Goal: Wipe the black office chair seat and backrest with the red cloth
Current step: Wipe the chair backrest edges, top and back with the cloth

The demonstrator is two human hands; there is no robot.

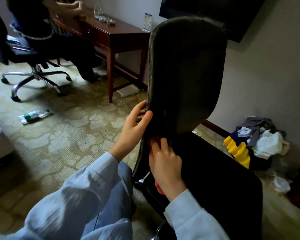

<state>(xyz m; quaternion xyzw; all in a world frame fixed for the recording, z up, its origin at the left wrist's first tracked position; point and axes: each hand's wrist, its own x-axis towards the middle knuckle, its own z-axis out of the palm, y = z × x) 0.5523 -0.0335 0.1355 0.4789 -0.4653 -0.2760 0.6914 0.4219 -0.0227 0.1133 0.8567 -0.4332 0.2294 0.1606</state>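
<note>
Red cloth [158, 187]: bunched under the right hand [165, 161], low on the left edge of the backrest [185, 70], just above where it meets the seat [218, 174]. Only two red patches show, one at the fingertips and one below the wrist. Its full shape is hidden, but what shows lies lengthwise along the backrest edge, roughly up-down.

Right-hand fingers: curled over the cloth, pressing it onto the edge. Left hand [134, 125]: grips the same edge higher up, thumb on the near face, fingers wrapped behind, steadying the chair.

Backrest: long axis upright, top toward the wall, padded face turned toward the seat at frame right.

Step in hand (judged): wiping the backrest's lower side edge. The seat looks not yet addressed. The next move likely calls for drawing the cloth along the edge or across the face while the left hand braces against swivel.

Surroundings: patterned carpet [68, 135], a crushed bottle [35, 115] on it, a wooden tabletop [114, 28], a second chair [35, 73] with a seated person, and a clothes pile [260, 141] by the wall.
</note>
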